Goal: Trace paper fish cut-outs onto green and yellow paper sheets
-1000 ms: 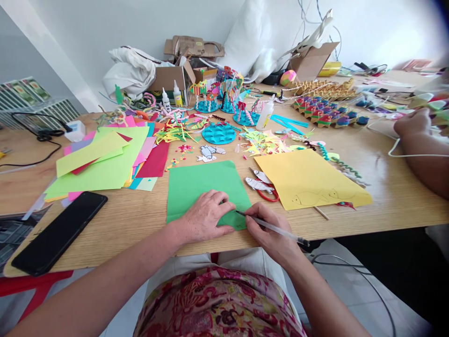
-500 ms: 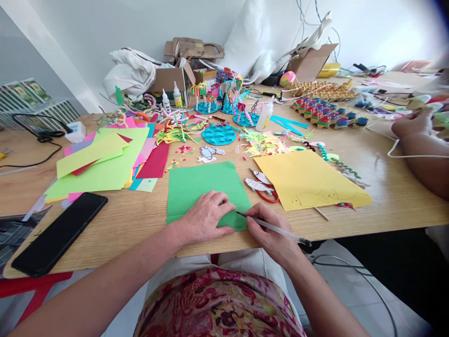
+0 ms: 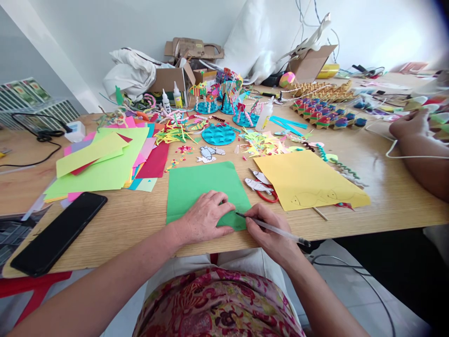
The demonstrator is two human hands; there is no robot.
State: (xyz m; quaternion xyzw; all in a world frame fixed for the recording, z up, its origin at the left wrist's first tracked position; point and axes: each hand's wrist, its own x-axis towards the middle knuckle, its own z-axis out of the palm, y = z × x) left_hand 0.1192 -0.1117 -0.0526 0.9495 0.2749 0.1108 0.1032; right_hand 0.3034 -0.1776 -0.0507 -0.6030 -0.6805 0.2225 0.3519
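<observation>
A sheet of green paper (image 3: 203, 182) lies at the table's front edge. My left hand (image 3: 205, 217) rests on it, fingers stretched out and palm down. My right hand (image 3: 268, 229) is closed round a pen (image 3: 277, 229) with a clear barrel, its tip at the paper near my left fingers. To the right lies yellow paper (image 3: 301, 178) with fish outlines drawn along its lower part. Between the two sheets are white paper fish (image 3: 258, 185) on red-handled scissors (image 3: 270, 197), partly hidden by the yellow paper. More fish cutouts (image 3: 206, 153) lie beyond the green sheet.
A black phone (image 3: 59, 234) lies at front left, near stacked coloured paper (image 3: 101, 173). Behind are paper scraps (image 3: 264, 142), a blue disc (image 3: 218, 134), a glue bottle (image 3: 264, 115) and painted egg-carton pieces (image 3: 328, 113). Another person's hand (image 3: 412, 126) works at the right.
Hardly anything differs. My hands keep their places on the green paper, and the pen tip has barely moved. The other person's hand has shifted slightly left.
</observation>
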